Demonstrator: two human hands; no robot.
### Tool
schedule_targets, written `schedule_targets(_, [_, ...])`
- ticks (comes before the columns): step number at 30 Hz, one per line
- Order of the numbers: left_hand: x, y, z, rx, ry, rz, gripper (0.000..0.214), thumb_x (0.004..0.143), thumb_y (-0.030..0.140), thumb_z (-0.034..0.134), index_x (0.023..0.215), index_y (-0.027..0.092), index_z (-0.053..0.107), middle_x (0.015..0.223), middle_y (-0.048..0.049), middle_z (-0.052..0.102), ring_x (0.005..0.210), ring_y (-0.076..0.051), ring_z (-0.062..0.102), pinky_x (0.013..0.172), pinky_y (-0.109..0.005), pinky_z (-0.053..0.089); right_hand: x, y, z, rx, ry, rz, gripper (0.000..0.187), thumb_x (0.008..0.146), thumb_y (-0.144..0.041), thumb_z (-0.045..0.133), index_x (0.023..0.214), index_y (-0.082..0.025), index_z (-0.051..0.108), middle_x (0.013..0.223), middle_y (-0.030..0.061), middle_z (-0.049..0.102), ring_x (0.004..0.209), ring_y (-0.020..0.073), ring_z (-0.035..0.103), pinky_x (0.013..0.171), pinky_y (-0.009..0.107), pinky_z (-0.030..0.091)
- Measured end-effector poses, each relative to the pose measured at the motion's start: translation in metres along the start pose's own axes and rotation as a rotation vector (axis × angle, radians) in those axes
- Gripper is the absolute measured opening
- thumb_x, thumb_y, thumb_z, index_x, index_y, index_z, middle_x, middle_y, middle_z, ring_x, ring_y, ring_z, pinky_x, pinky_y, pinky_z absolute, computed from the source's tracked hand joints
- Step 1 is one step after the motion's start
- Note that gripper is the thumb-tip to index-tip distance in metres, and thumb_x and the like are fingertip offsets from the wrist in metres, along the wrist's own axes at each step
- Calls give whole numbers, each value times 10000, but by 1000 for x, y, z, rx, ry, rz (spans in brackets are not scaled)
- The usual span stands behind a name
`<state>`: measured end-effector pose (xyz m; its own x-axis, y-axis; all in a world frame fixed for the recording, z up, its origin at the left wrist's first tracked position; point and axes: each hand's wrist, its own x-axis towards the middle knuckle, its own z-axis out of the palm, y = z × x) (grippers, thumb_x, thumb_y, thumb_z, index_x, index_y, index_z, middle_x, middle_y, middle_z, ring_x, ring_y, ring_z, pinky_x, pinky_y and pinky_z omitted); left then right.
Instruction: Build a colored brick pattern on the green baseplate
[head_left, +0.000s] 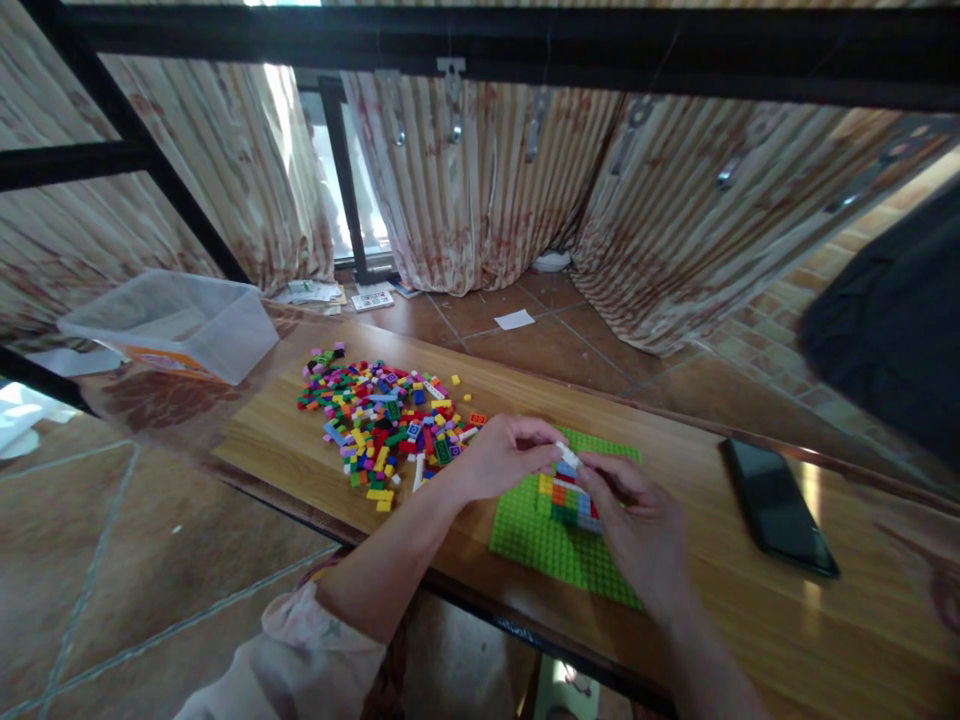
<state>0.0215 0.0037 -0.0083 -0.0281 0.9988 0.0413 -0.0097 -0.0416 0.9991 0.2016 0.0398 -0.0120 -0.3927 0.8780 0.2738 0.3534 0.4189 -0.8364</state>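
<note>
A small white toy brick is pinched between the fingertips of my left hand and my right hand. Both hands hold it just above a green studded baseplate. On that plate sits a block of coloured bricks in yellow, orange, red, green, blue and white, partly covered by my right hand. Left of my left wrist spreads a loose pile of mixed bricks, with several long white and yellow pieces among them.
A black phone lies on the right of the wooden table. At the far left stands a clear plastic bin. Dark metal bars cross above, before striped curtains. A dark shape fills the right edge.
</note>
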Motion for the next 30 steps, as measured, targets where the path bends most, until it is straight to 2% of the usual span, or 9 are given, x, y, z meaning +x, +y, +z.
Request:
schedule_targets(3, [3,-7,3,102,-8,28,191,835,244,608,964,158,722,822,-28,716,699,-114,621,633,-204,495,3,9,-15,-80,17,-23,223,878,-394,581,949,-230,714,947,41,706,858,192,650,772,325,499])
schedule_targets(8, [7,-14,0,245,102,55,209,834,222,564,955,155,720,762,-18,710,648,-116,618,602,-215,489,8,28,-38,-155,48,11,203,865,-358,589,968,-228,706,965,48,716,881,208,657,790,349,497])
schedule_targets(12, [10,-18,-3,372,153,45,220,839,230,543,949,159,718,767,-19,714,649,-120,620,603,-221,486,8,34,-47,-207,25,31,195,865,-349,577,951,-226,701,957,53,715,876,217,655,790,365,493])
schedule_targets(19, [7,-14,5,620,164,50,238,849,190,517,962,166,724,888,-39,746,746,-148,646,704,-260,502,3,30,-33,-257,-138,-63,199,899,-324,513,870,-233,689,920,39,690,846,199,652,781,344,496])
schedule_targets(24, [7,-15,6,711,145,61,229,841,168,521,936,177,729,897,-39,745,764,-158,651,701,-257,490,2,29,-21,-254,-134,-137,218,910,-305,485,861,-226,682,922,50,690,841,192,653,758,324,503])
schedule_targets(30, [8,-16,10,753,121,52,217,817,142,539,913,173,731,869,-38,736,725,-151,633,719,-261,493,2,32,-18,-275,-154,-126,205,908,-306,492,861,-226,674,916,36,686,837,183,646,767,317,493])
